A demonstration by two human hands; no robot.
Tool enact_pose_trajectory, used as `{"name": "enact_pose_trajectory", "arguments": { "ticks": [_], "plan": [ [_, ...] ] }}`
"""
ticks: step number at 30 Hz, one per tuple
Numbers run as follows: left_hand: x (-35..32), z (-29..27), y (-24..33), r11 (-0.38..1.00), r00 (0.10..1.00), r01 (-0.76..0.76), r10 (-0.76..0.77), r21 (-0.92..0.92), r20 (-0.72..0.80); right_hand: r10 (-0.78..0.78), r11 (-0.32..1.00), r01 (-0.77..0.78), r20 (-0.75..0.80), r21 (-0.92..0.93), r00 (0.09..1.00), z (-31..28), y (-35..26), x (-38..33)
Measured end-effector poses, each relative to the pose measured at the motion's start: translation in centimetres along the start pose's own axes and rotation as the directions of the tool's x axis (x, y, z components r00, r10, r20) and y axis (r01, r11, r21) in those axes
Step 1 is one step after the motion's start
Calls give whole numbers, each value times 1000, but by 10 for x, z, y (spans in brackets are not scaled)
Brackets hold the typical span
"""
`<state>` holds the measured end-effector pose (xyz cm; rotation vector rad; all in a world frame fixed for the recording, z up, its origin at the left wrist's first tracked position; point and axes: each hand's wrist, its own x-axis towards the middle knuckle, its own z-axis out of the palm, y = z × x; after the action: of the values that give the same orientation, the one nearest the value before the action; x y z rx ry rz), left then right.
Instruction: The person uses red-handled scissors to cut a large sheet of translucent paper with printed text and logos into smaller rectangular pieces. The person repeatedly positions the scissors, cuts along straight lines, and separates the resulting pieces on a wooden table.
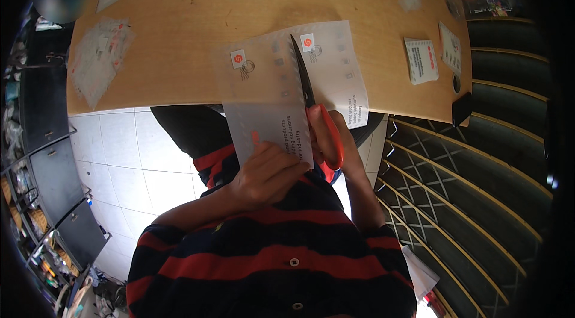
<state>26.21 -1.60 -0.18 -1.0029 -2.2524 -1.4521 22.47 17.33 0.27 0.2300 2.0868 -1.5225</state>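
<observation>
The right hand [322,137] is closed around the red loops of the scissors [306,81]. The left hand [268,172] pinches the near end of the milky sheet [254,93], with its fingers bent over it. The sheet goes out from the left hand, past the table's [185,60] edge and onto the wood, so its long side runs away from the person. The black blades point that way too, by the striped line between the sheet's two parts. One part is left of the blades, and the other is right of them. The left hand is on the left part; the right hand is just beside the right part. I cannot tell if the parts are joined at the far end, or if the blades are apart. Farther out on the table, crinkly clear plastic [102,57] lies to the left, and two flat packs [421,60] lie to the right.
</observation>
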Motion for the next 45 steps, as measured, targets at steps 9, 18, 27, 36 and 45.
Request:
{"name": "enact_pose_trajectory", "arguments": {
  "ticks": [9, 18, 27, 36, 45],
  "plan": [
    [-4, 0, 0, 999, 1000, -20, 20, -26, 14, 73, 996, -75, 45, 53, 996, 0, -13, -1],
    [-5, -3, -4, 998, 999, -36, 36, -54, -6, 78, 987, -84, 48, 136, 996, 0, -23, 1],
    [3, -9, -17, 1000, 999, -15, 15, -9, -39, 111, 984, -120, 75, 132, 991, -11, -51, 19],
    [16, -24, -61, 976, 989, 142, -145, 166, 5, 64, 986, -80, 114, 145, 991, -28, -60, 46],
    [35, -62, -99, 903, 981, 163, -192, 398, 33, -121, 983, 117, 16, 138, 993, -37, -60, 22]
  ]
}}
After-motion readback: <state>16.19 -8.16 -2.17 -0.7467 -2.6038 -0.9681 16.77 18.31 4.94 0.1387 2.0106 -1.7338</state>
